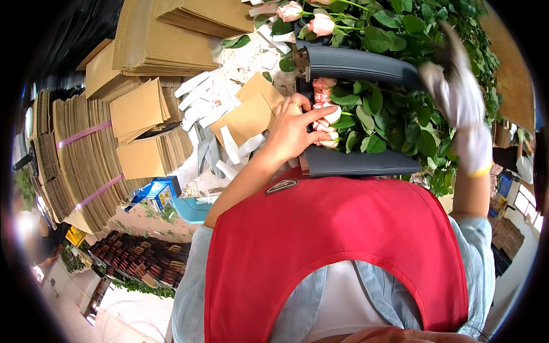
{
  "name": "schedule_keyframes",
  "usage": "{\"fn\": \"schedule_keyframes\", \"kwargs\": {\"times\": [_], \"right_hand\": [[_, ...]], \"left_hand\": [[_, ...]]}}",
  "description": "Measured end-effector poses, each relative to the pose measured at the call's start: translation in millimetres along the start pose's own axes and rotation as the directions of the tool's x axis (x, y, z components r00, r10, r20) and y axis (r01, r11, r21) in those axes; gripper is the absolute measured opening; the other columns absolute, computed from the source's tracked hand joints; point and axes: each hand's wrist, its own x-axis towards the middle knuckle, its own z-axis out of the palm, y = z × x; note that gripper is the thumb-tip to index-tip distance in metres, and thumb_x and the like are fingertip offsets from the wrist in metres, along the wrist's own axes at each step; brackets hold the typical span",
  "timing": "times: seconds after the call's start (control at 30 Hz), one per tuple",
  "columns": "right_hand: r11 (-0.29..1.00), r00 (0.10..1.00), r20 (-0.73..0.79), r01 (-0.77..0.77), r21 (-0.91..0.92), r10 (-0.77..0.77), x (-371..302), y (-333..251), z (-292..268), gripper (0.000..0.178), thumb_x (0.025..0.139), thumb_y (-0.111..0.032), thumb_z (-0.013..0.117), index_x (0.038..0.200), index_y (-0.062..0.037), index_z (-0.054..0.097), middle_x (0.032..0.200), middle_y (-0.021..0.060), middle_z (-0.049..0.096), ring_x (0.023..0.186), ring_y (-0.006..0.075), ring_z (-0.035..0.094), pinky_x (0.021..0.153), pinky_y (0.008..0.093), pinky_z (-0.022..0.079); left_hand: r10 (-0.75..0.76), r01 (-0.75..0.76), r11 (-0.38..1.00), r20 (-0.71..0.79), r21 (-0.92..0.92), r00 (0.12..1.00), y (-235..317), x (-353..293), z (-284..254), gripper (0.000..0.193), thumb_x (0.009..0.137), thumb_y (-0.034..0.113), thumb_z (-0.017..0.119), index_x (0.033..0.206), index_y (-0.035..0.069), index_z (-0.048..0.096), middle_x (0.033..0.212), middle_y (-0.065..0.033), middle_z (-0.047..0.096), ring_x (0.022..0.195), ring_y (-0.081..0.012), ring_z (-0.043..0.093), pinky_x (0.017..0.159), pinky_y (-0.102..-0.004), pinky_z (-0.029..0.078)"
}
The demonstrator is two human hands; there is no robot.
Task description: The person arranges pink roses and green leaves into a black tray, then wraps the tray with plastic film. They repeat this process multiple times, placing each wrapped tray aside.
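My bare left hand (pixel 294 127) reaches over a row of pink roses (pixel 325 139), index finger and thumb stretched apart and touching the rose heads. A ring shows on one of its fingers. The roses lie with their leafy stems (pixel 394 120) toward the right, in a channel between a dark ribbed curved guard (pixel 360 64) and a dark ribbed pad (pixel 357 162). My right hand (pixel 457 97), in a white glove, is at the right by the stem ends and the end of the guard. Motion smears its fingers, so what they hold cannot be made out.
More pink roses (pixel 321 24) with leaves lie beyond the guard. At left are stacks of cardboard sheets (pixel 86 154), loose card pieces (pixel 249 117) and white strips (pixel 197 97). A blue box (pixel 163 191) and a light blue tub (pixel 190 210) sit below them.
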Motion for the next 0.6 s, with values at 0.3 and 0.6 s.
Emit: {"fn": "schedule_keyframes", "kwargs": {"times": [0.3, 0.6], "right_hand": [[0.824, 0.828, 0.348, 0.526, -0.209, -0.44, -38.2, -59.6, 116.3, 0.008, 0.081, -0.02, 0.061, 0.079, -0.0124, 0.059, 0.064, 0.0057, 0.059, 0.053, 0.0267, 0.063, 0.043, 0.0398, 0.05], [0.939, 0.913, 0.222, 0.337, 0.065, -0.343, -35.9, -70.0, 125.8, 0.009, 0.081, -0.018, 0.06, 0.079, -0.0095, 0.061, 0.068, 0.0095, 0.064, 0.061, 0.0296, 0.066, 0.049, 0.0439, 0.052]], "left_hand": [[-0.12, 0.114, 0.983, -0.036, -0.144, 0.992, -15.6, -4.3, 15.8, 0.055, 0.062, 0.025, 0.089, 0.113, 0.014, 0.075, 0.098, -0.0063, 0.052, 0.096, -0.0238, 0.053, 0.09, -0.0357, 0.045], [-0.096, 0.097, 0.993, 0.023, -0.059, 0.995, -19.7, -2.7, 16.3, 0.054, 0.064, 0.034, 0.089, 0.112, 0.012, 0.074, 0.105, -0.006, 0.054, 0.108, -0.0247, 0.049, 0.1, -0.037, 0.037]]}}
